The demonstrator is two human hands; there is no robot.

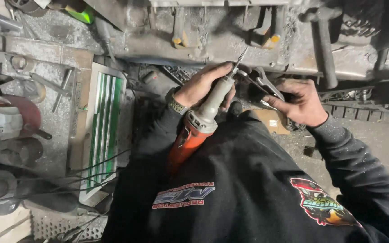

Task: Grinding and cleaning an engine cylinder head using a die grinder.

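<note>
While hands (203, 85) grip grinder (203, 117), workbench (248, 45) crowds

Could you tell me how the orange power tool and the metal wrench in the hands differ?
The orange power tool is thick and round-bodied, grey toward its bit; the metal wrench is thin, flat and all bare steel. The left hand wraps the tool's grey neck, while the right hand holds the wrench by its handle. Both point toward the grimy workbench edge.
</note>
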